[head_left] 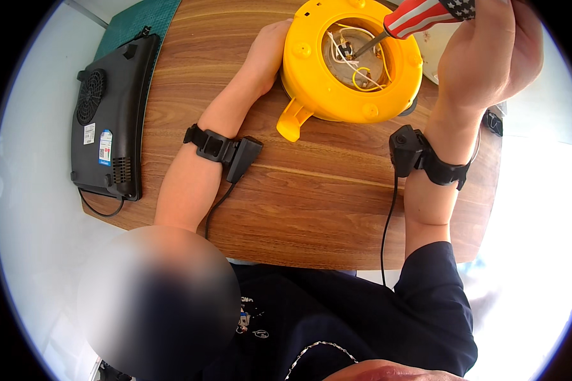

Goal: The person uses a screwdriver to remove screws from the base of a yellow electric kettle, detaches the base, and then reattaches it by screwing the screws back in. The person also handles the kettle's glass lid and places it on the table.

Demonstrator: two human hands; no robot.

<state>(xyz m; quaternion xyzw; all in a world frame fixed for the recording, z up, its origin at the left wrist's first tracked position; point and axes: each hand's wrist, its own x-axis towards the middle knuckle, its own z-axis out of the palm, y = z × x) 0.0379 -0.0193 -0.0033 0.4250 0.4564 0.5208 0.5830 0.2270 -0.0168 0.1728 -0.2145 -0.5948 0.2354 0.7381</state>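
Note:
A round yellow plastic housing (318, 95) with a protruding tab lies at the top middle of the table, its open centre showing a metal inside with white and yellow wires (368, 82). My left hand (267, 54) grips the housing's left side, fingertips hidden against it. In my closed right hand (489, 57) is a screwdriver (413, 22) with a stars-and-stripes handle, held at a slant, its tip down among the wires near a small black part at the centre.
A black flat appliance (111, 114) with a fan grille and cord lies at the left on a green mat (127, 22). Both forearms wear strapped black devices with cables over the wooden table (299, 209). Behind the housing's right side is a light-coloured object, partly hidden.

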